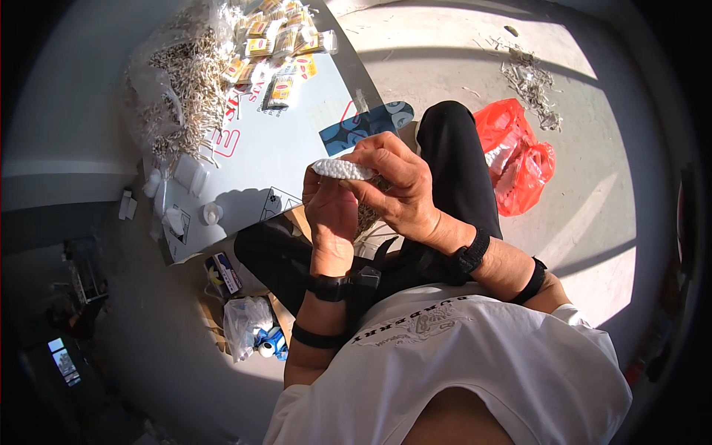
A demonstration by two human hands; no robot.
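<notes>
White and knobbly, the small bundle (343,169) held up between both hands looks like a tight row of cotton-tipped sticks, their tips packed side by side; I judge it very light, soft at the tips and thin and bendable in the stems, so it would slip apart if gripped loosely and is best pinched across the middle of the row. It sits in the air above the person's lap, in front of the chest, near the edge of the pale worktop (293,159). Left hand (331,211) is curled under the bundle's left end, fingers closed on it. Right hand (393,185) arches over the top, thumb and fingertips pressed together on the right end, so both hands are clamped on the same bundle and touching each other. On the worktop lies a heap of loose sticks (185,81) in clear plastic, with small yellow packets (278,41) beyond it. An orange plastic bag (519,159) lies on the floor to the right.
</notes>
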